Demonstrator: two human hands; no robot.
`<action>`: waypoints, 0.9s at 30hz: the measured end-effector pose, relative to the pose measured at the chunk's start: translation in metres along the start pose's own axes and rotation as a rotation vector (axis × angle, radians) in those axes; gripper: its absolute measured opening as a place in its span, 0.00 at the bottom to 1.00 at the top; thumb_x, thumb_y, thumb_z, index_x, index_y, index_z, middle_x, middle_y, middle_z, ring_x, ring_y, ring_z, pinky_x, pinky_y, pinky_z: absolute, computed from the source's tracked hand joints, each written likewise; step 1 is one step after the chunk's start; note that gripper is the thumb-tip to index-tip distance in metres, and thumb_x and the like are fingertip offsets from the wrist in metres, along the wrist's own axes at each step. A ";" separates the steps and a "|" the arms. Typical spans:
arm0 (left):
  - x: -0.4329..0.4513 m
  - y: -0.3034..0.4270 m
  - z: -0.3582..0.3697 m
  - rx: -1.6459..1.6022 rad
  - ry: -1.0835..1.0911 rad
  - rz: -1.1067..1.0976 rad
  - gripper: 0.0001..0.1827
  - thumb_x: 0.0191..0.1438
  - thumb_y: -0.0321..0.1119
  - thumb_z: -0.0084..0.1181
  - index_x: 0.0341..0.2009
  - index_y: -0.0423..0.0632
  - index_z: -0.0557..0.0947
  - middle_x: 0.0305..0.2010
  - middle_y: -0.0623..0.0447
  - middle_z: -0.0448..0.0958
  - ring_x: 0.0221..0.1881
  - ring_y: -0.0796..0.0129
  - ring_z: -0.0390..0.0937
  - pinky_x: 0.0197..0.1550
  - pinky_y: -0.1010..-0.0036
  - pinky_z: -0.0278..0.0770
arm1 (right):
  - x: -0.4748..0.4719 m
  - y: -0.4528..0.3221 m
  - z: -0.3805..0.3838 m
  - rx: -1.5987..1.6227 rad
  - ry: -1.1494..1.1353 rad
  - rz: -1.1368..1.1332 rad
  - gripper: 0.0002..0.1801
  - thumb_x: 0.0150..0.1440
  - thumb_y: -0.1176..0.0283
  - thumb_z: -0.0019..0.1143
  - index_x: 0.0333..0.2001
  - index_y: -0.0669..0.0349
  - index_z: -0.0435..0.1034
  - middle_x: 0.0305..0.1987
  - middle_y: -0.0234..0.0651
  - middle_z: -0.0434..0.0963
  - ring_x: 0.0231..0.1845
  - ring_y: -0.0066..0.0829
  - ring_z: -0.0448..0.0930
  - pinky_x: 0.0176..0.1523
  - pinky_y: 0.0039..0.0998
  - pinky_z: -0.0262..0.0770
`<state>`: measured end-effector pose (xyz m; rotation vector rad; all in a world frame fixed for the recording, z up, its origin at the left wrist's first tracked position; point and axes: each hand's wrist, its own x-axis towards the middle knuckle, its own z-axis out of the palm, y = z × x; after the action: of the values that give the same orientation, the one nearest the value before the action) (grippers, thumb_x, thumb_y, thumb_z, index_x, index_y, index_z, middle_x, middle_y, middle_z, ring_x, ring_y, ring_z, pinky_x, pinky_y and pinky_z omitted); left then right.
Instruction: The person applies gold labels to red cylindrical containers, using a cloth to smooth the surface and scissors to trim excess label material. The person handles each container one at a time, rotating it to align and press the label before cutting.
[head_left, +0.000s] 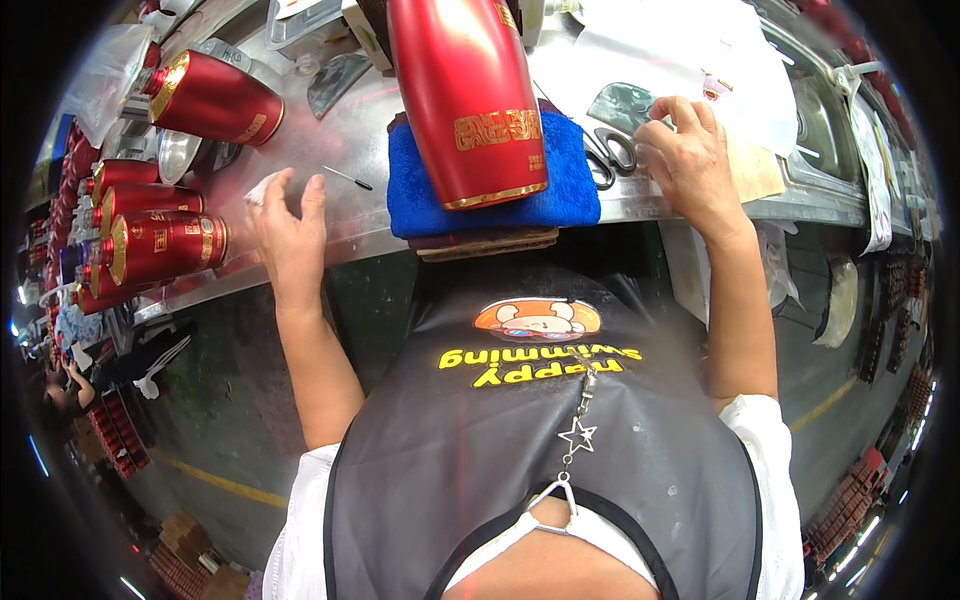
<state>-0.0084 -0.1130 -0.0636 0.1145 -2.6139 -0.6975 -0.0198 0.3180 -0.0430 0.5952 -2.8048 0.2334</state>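
A large red bottle (480, 97) with gold ornament lies tilted on a folded blue towel (420, 187) in front of me. My left hand (289, 232) hovers at the bench's front edge, left of the towel, thumb and forefinger apart. Something white (260, 189) shows at its fingers; whether it is a held cloth or a finger cover is unclear. My right hand (690, 165) is right of the bottle, fingers curled in, beside black-handled scissors (616, 150) and a dark green translucent sheet (619, 103). Whether it pinches something small is hidden.
Several red bottles (169, 238) stand at the left, with another (217, 97) farther back. A thin black-tipped tool (349, 178) lies on the metal bench (330, 217). White sheets (675, 45) cover the back right, near a sink (825, 127). Another person's arm (79, 386) shows far left.
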 end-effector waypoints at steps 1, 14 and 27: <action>-0.001 0.006 -0.004 -0.043 0.057 0.003 0.21 0.59 0.42 0.63 0.50 0.38 0.83 0.46 0.45 0.82 0.51 0.52 0.72 0.57 0.61 0.68 | 0.001 0.000 -0.001 -0.038 0.010 -0.018 0.14 0.47 0.82 0.63 0.39 0.56 0.78 0.52 0.35 0.73 0.56 0.41 0.72 0.59 0.43 0.68; -0.022 0.122 0.004 -0.323 -0.066 0.624 0.46 0.48 0.45 0.74 0.68 0.44 0.68 0.65 0.39 0.69 0.66 0.42 0.63 0.69 0.52 0.57 | 0.002 0.004 -0.013 -0.134 0.205 -0.100 0.09 0.48 0.79 0.62 0.34 0.56 0.74 0.52 0.30 0.74 0.56 0.37 0.72 0.57 0.41 0.66; -0.001 0.196 -0.032 -0.967 -0.423 0.410 0.08 0.60 0.27 0.57 0.42 0.40 0.85 0.40 0.46 0.81 0.41 0.61 0.78 0.47 0.70 0.74 | 0.019 0.031 -0.067 1.081 0.450 -0.204 0.10 0.54 0.79 0.68 0.39 0.53 0.82 0.66 0.40 0.67 0.67 0.34 0.66 0.64 0.37 0.65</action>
<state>0.0123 0.0437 0.0572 -0.8992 -2.2134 -1.8484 -0.0344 0.3533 0.0233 0.8666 -1.9720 1.6328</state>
